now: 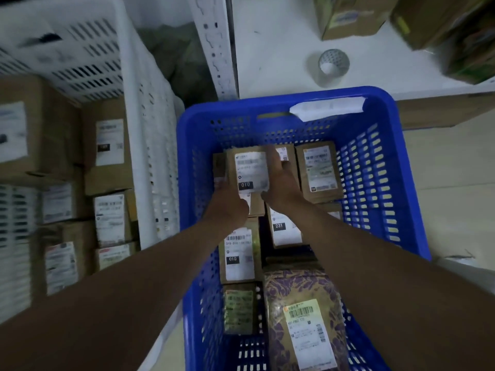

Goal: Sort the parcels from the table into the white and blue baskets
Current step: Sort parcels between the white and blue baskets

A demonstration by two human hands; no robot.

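Nearest the camera, two bare forearms reach forward and down into the blue perforated plastic basket (316, 103), which sits on the floor against the white desk (281, 36). In its near end lie a purple-and-gold patterned parcel (300, 290) with a yellow-edged label and, beside it, a small brown box with a greenish label (238, 309). Further in, a brown box labelled 010 (238, 253) and another labelled 231 (284, 231) lie flat.

Beyond those, both hands meet on a small brown cardboard parcel with a white 010 label (250, 170). The left hand (227, 199) grips its near left corner, fingers mostly hidden beneath it. The right hand (281, 180) holds its right edge, fingers curled along the side. The parcel sits low among the far row, next to a labelled brown box (318, 170) against the far right wall.

The step in hand appears to be setting this parcel into the blue basket. Whether it already rests on the boxes below cannot be told. The next move likely calls for settling it flat, letting go with both hands, and lifting clear to fetch another parcel.

To the left, the white slotted plastic basket (131, 129) holds stacked brown boxes. Farthest off, on the desk, stand a roll of clear tape (333, 62) and more cardboard boxes (348, 14).
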